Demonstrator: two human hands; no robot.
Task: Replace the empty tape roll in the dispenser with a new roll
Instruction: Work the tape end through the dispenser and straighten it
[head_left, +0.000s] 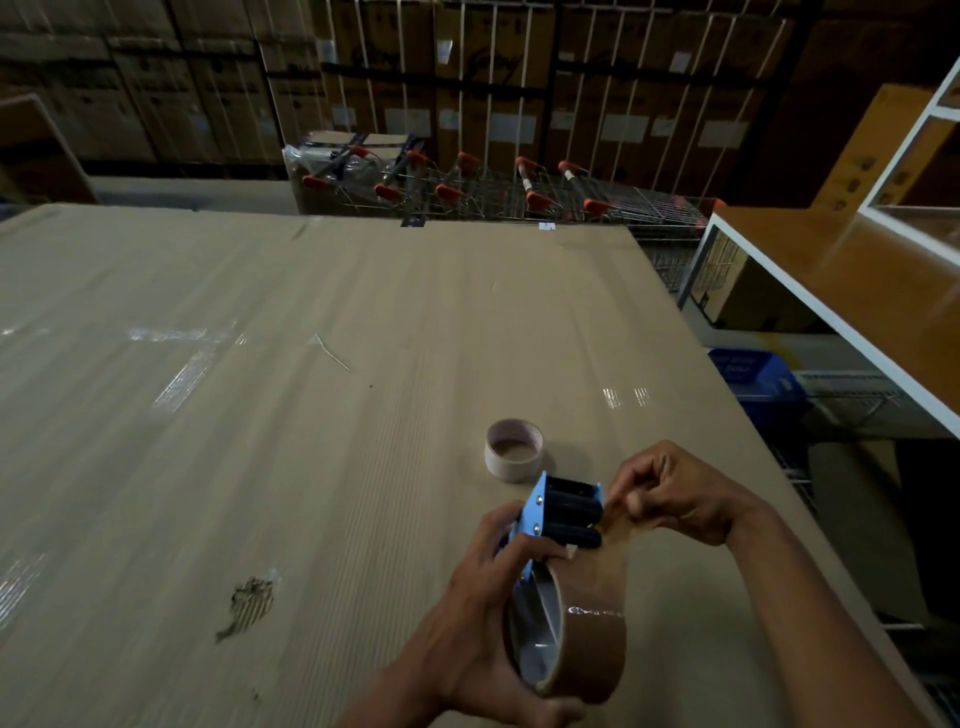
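Left hand gripping dispenser with brown roll mounted. Right hand pinching tape end, probably at rollers. Empty core just beyond dispenser.

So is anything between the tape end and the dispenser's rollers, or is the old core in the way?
Nothing visible blocks it. The right hand pinches the tape end right beside the black rollers; the left hand holds the dispenser with the new roll on it. The empty core lies apart on the cardboard.

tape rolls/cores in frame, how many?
2. The new brown roll sits on the blue dispenser gripped by the left hand; the empty core stands on the cardboard surface just beyond it. None seem hidden.
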